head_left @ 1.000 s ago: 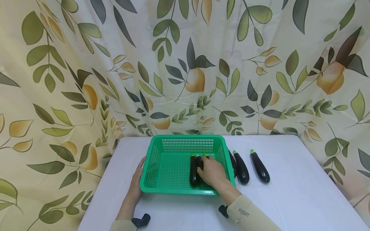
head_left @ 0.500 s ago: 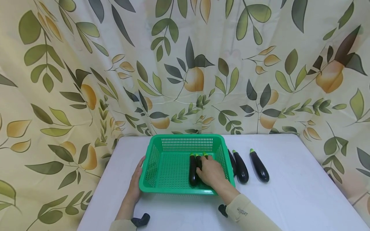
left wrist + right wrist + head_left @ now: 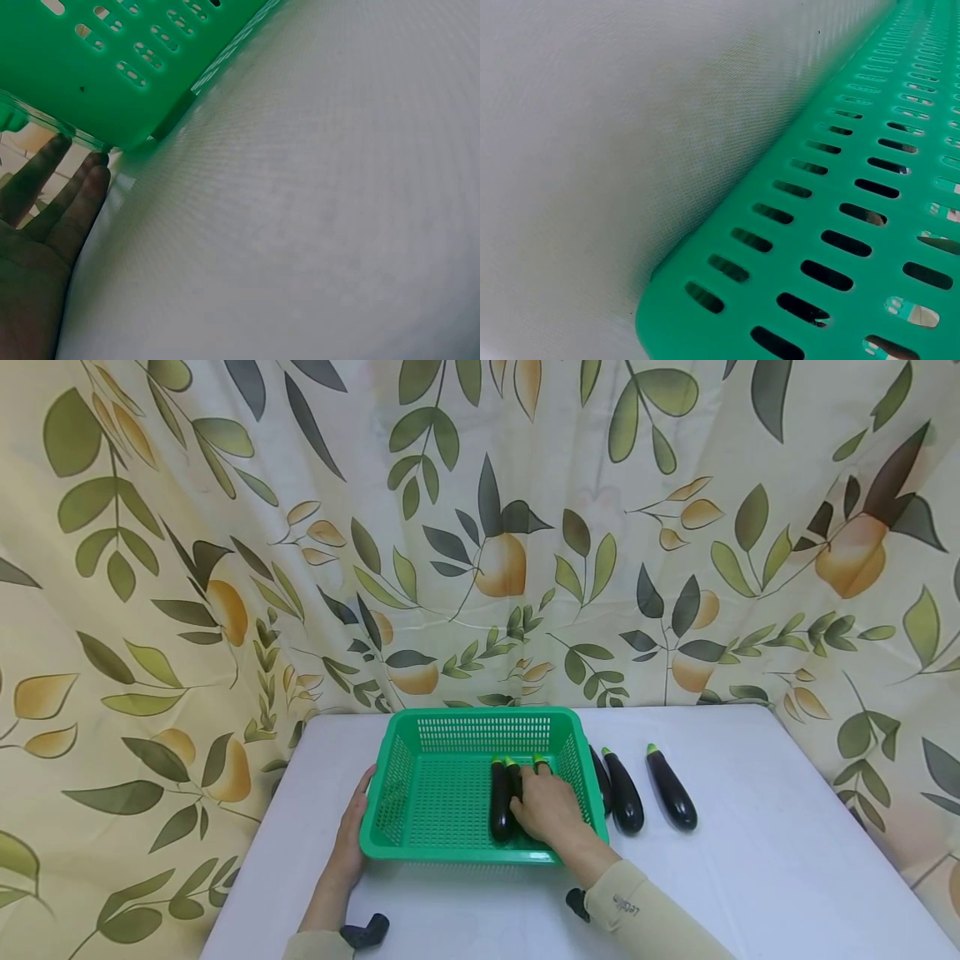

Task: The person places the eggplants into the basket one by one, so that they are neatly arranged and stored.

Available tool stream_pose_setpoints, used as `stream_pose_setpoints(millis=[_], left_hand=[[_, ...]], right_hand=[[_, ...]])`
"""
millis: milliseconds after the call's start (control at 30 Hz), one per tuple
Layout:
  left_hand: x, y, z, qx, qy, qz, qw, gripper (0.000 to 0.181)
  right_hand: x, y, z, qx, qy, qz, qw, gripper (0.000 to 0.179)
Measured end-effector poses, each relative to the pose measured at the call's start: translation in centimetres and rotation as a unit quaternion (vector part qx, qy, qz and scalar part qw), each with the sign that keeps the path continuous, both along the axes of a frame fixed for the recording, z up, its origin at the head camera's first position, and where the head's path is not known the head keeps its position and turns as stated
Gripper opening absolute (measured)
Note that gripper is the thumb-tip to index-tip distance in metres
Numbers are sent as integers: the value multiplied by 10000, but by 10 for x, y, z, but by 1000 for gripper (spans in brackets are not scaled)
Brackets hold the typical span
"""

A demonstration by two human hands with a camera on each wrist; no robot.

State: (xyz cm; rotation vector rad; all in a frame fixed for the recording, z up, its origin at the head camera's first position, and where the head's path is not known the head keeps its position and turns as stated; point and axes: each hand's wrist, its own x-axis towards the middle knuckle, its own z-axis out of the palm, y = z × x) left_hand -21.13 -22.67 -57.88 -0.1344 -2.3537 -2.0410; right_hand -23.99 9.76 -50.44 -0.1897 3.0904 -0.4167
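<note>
A green plastic basket [image 3: 420, 853] with slotted walls stands on the white table. My left hand [image 3: 351, 831] touches its left side with extended fingers; in the left wrist view the fingertips [image 3: 97, 159] meet the basket's edge. Inside, at the right, my right hand [image 3: 551, 806] grips an eggplant [image 3: 540, 761], its fingers bent down over it. Most of that eggplant is hidden, with just the green stem end showing past the fingers. Directly left of the hand lie two more eggplants, one [image 3: 501, 802] in full sight and one [image 3: 513, 777] partly covered by the thumb.
Right of the basket, eggplants lie on the table: one [image 3: 600, 785] half hidden behind the basket wall, one [image 3: 625, 793] close by, another [image 3: 672, 789] farther right. A leaf-and-fruit patterned curtain [image 3: 480, 635] hangs behind the table [image 3: 780, 860].
The gripped eggplant's stem end has shifted slightly right, apart from the second one. Both hands and the basket stay nearly where they were.
</note>
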Motion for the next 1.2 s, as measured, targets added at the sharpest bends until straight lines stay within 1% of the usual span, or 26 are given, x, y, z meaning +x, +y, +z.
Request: stream_pose_setpoints(millis=[167,433,533,800,1067,1200], left_hand=[[0,1,0,56,-14,14,10000,47],[-1,-1,-1,-9,-47,17,10000,47],[-1,-2,-2,3,-66,59,10000,47],[2,0,-3,-20,-161,208,9997,46],[0,-2,-3,16,-23,51,10000,47],[-1,0,-3,37,-11,38,10000,47]], right_hand=[[1,0,0,-18,-11,-13,10000,59],[-1,-1,0,-72,28,-20,10000,55],[-1,-1,-1,-94,56,-6,9999,54],[0,-1,-1,-218,-45,1,9998,57],[0,1,2,-436,-128,-70,9989,59],[1,5,4,-589,-10,-91,9982,57]])
